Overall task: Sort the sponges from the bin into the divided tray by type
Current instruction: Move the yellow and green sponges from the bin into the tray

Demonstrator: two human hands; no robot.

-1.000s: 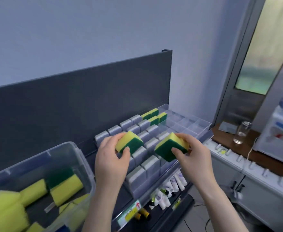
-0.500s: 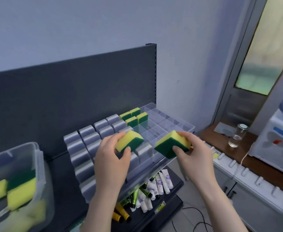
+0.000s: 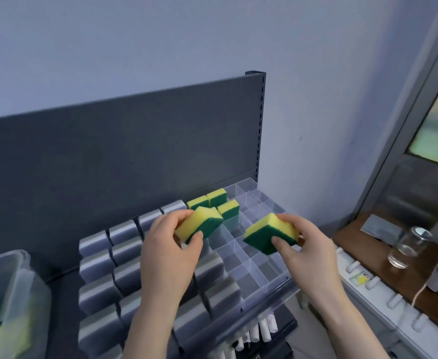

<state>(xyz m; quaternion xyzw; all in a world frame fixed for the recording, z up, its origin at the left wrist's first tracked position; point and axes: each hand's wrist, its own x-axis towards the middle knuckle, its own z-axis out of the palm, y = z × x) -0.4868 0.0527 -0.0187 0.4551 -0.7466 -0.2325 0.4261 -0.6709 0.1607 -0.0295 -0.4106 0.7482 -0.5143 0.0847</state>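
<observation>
head: sponge (image 3: 271, 233) in each hand (image 3: 308, 252)

Left sponge (image 3: 199, 225), right sponge (image 3: 269, 233) tilted above tray (image 3: 254, 278)

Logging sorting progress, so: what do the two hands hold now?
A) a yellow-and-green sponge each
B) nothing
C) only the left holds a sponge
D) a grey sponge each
A: the left hand grips one yellow-and-green sponge and the right hand a second yellow-and-green sponge, above the divided tray.
</observation>
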